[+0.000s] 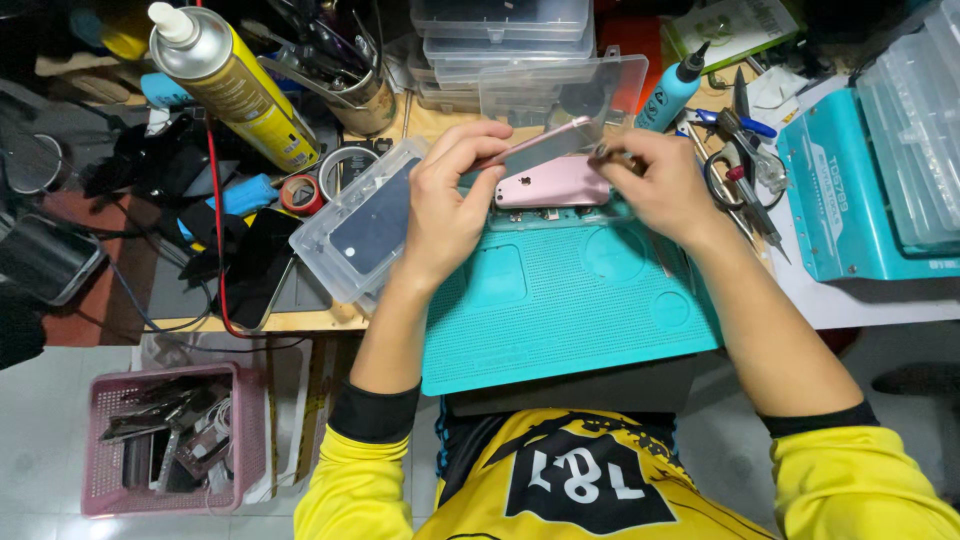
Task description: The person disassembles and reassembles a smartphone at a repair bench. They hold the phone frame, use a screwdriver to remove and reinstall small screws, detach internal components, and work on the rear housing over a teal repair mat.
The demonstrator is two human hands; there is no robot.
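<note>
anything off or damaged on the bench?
The pink phone lies face down on the teal mat with its screen panel lifted open, held by the left hand. Nothing spilled.
</note>
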